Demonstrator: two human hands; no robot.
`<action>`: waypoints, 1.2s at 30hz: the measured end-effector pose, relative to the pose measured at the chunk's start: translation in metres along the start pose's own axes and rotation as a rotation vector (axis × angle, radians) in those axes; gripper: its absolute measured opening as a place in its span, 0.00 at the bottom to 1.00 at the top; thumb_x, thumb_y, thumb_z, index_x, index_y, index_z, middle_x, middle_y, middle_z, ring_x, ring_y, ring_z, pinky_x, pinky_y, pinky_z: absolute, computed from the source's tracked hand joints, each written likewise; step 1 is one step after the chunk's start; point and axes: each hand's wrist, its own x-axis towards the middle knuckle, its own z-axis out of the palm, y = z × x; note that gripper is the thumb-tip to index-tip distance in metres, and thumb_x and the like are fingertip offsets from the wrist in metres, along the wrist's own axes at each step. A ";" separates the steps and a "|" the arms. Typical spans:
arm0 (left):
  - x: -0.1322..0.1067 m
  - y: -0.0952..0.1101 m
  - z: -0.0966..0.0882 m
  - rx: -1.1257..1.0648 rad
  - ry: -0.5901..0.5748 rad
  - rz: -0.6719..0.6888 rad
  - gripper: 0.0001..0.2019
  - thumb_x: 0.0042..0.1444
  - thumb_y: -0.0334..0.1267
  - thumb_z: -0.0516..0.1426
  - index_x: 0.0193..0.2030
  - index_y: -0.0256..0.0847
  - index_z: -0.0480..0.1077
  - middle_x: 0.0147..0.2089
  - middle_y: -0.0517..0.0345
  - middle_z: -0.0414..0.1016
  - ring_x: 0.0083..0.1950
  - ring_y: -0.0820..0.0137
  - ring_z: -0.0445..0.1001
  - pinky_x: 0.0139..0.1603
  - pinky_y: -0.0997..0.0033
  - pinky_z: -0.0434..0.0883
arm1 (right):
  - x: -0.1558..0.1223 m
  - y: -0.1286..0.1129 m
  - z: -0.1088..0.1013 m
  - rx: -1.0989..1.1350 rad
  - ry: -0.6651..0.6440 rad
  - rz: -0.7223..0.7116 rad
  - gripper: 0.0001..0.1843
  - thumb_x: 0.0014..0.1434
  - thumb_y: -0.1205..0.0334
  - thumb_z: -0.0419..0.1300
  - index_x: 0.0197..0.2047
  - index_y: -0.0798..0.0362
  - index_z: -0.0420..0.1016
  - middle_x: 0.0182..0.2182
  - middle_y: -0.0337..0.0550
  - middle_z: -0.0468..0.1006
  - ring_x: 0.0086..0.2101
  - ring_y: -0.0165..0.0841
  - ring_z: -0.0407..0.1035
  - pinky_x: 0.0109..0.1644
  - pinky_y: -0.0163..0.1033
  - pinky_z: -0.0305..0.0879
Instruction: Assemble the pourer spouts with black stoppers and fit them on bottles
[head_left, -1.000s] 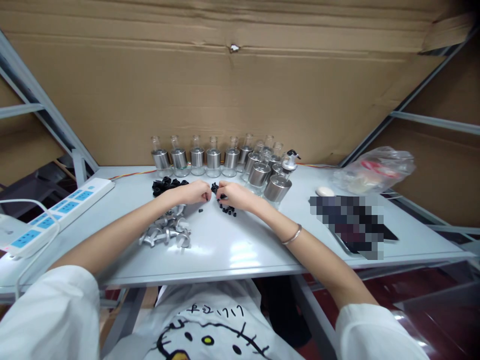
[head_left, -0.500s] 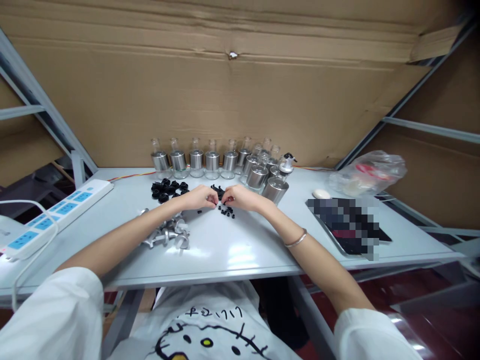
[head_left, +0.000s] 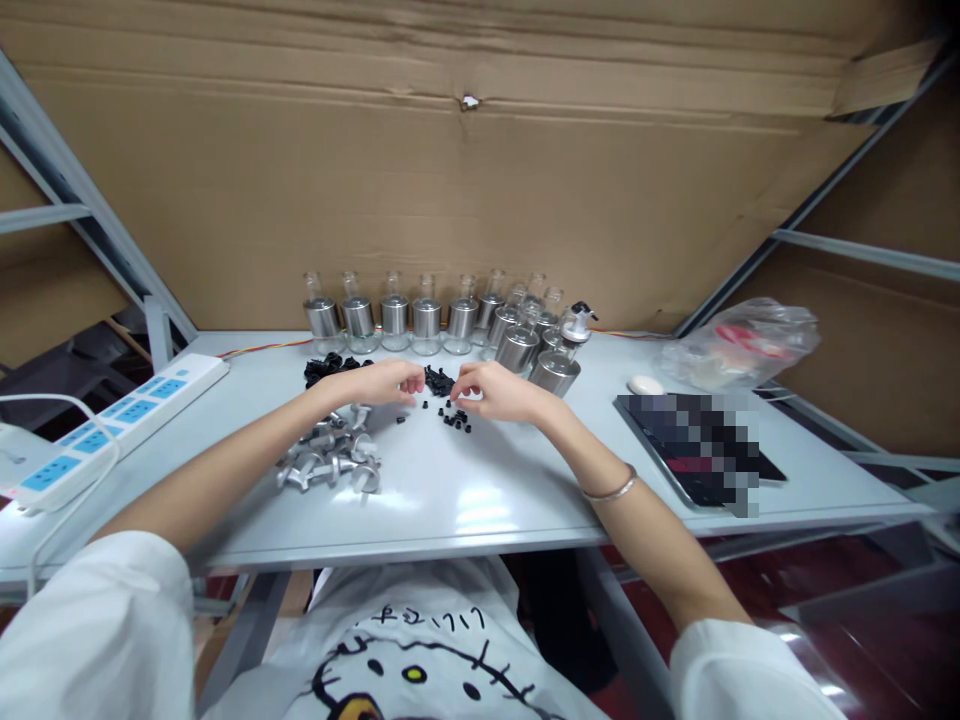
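Note:
My left hand [head_left: 397,382] is over the table left of centre, its fingers curled in; anything inside is hidden. My right hand [head_left: 486,391] hovers opposite, fingers bent downward and slightly apart, with the tips beside several small black plugs [head_left: 455,420]. One loose black plug [head_left: 425,405] lies between the hands, and another black piece [head_left: 400,420] is below my left hand. A heap of thin black parts [head_left: 438,381] sits just behind. Silvery spout-like parts [head_left: 330,460] are piled below my left forearm, which partly covers a cluster of black caps [head_left: 330,368].
Glass bottles with metal sleeves [head_left: 427,320] line the back; one at right carries a black-and-white pump top [head_left: 579,322]. A power strip [head_left: 120,430] lies left. At right are a plastic bag [head_left: 742,345], a white oval object [head_left: 645,386] and a dark tablet-like device [head_left: 697,450].
My hands have moved apart from their near-touching position at the centre. The left went left and up, the right slightly right. A black plug now shows on the table between them.

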 end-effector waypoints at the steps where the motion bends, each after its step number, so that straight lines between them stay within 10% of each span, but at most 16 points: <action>1: -0.002 0.002 0.000 0.026 -0.021 -0.022 0.10 0.51 0.36 0.58 0.40 0.37 0.70 0.39 0.55 0.75 0.38 0.69 0.72 0.35 0.76 0.65 | -0.002 -0.004 0.002 -0.027 -0.006 -0.007 0.09 0.53 0.71 0.59 0.36 0.58 0.80 0.34 0.46 0.75 0.31 0.30 0.67 0.38 0.34 0.60; 12: -0.007 0.024 0.004 0.111 -0.141 -0.014 0.09 0.51 0.28 0.56 0.39 0.38 0.75 0.34 0.58 0.77 0.33 0.72 0.72 0.36 0.77 0.64 | -0.003 -0.023 0.016 -0.299 -0.078 0.066 0.09 0.54 0.67 0.57 0.36 0.56 0.79 0.38 0.48 0.75 0.34 0.34 0.70 0.31 0.36 0.52; 22: -0.007 0.025 0.015 -0.187 0.032 0.119 0.05 0.53 0.34 0.56 0.33 0.36 0.73 0.30 0.59 0.75 0.32 0.73 0.72 0.34 0.78 0.66 | -0.002 -0.025 0.019 -0.347 -0.076 0.134 0.08 0.53 0.64 0.59 0.32 0.58 0.78 0.36 0.50 0.76 0.33 0.35 0.69 0.30 0.36 0.48; 36: 0.001 0.022 0.031 -0.079 0.111 0.237 0.05 0.55 0.30 0.57 0.35 0.36 0.75 0.37 0.54 0.76 0.38 0.71 0.73 0.41 0.76 0.66 | -0.014 0.019 0.002 0.100 -0.047 0.201 0.04 0.48 0.73 0.61 0.31 0.57 0.72 0.26 0.38 0.73 0.27 0.27 0.64 0.32 0.31 0.57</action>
